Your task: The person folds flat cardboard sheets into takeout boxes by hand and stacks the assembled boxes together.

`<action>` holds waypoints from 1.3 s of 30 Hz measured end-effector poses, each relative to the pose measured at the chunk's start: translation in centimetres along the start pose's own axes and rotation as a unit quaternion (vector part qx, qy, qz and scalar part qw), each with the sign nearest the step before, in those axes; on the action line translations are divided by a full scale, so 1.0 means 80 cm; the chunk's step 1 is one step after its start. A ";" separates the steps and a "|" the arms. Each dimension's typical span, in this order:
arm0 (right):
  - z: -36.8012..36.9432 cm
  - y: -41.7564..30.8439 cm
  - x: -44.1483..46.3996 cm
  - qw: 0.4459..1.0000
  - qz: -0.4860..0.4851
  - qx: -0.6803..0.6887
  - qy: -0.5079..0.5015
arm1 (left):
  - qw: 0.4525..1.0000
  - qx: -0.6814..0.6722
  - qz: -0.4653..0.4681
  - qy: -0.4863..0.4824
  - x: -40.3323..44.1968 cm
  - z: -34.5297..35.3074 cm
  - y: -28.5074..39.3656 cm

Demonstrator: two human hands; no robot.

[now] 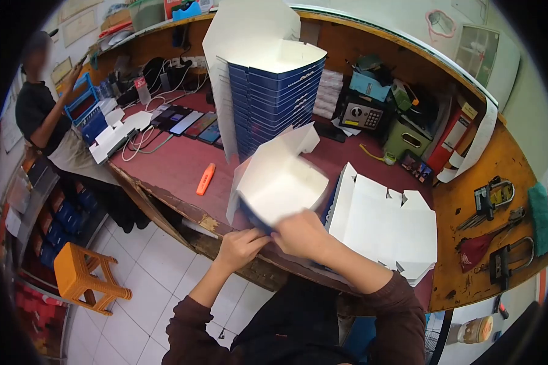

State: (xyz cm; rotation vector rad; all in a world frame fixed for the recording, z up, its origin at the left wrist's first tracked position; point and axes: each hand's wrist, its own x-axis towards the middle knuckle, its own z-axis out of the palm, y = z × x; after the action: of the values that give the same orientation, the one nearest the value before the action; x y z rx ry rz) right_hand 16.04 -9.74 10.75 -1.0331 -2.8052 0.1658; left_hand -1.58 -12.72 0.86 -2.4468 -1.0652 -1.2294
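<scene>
A partly folded cardboard box point(289, 182), white inside and dark blue outside, stands at the table's front edge with its flap up. My left hand point(243, 246) pinches its near lower edge, fingers closed. Curled over the near right side of the same box is my right hand point(303, 234), slightly blurred, its fingertips partly hidden. Behind the box rises a tall stack of nested blue boxes point(274, 103) with white insides. Flat box blanks point(377, 225), white side up, lie to the right of my right hand.
An orange highlighter point(206, 179) lies left on the red tabletop point(170, 176). Farther back are several phones point(186, 121) and cables. At right are a small safe point(360, 114), a propped phone point(416, 165) and padlocks point(499, 261). A person point(49, 115) stands left, near an orange stool point(82, 267).
</scene>
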 end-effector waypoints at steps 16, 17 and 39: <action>0.002 -0.004 -0.005 0.999 0.026 -0.002 0.030 | 0.999 0.046 0.007 -0.007 -0.002 0.003 0.001; 0.002 -0.006 -0.004 0.999 0.023 0.000 0.030 | 1.000 0.022 0.010 -0.006 0.001 0.003 -0.001; 0.048 0.005 0.046 0.995 0.087 -0.027 -0.028 | 0.982 0.111 -0.152 0.004 -0.014 0.024 0.003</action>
State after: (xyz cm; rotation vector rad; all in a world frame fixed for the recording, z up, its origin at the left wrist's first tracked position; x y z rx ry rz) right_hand 12.84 -7.21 7.25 -1.3059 -2.7813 0.1399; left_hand -0.71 -12.58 -1.18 -2.1684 -1.5296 -1.1262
